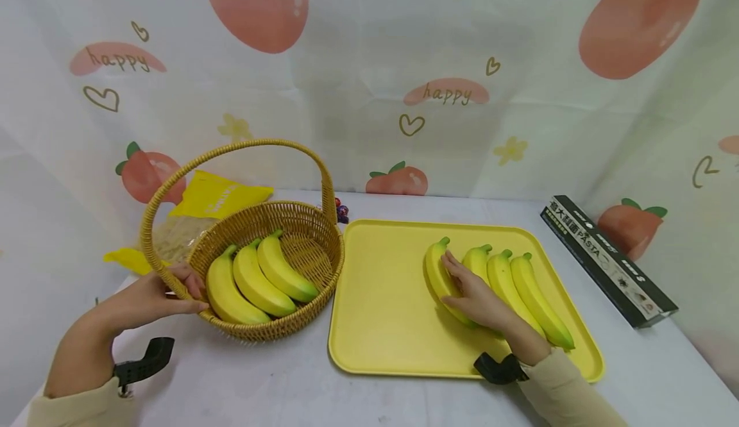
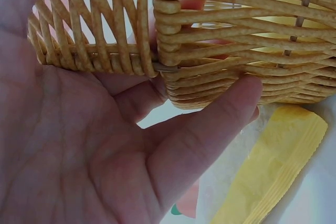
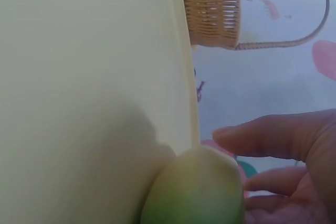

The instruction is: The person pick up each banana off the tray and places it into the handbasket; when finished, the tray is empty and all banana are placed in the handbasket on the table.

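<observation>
My left hand (image 1: pixel 164 292) grips the left rim of a wicker basket (image 1: pixel 314 311) by the foot of its tall handle. In the left wrist view the thumb (image 2: pixel 210 135) lies along the outer weave, with the fingers partly hidden behind it. Three bananas (image 1: pixel 260 279) lie side by side inside the basket. Over a yellow tray (image 1: pixel 381 299), my right hand (image 1: pixel 482 302) lies across the leftmost banana (image 1: pixel 437 267), its fingers fairly straight and thumb apart from them. Several more bananas (image 1: pixel 539 302) lie just right of it, partly covered by the hand.
A black PASTA box (image 1: pixel 606 257) lies slantwise right of the tray. Behind the basket is a yellow-and-clear food bag (image 1: pixel 222 196). Small wrapped items (image 1: pixel 342 212) sit between basket and tray at the back. A fruit-printed cloth (image 1: pixel 358 93) hangs behind the white table.
</observation>
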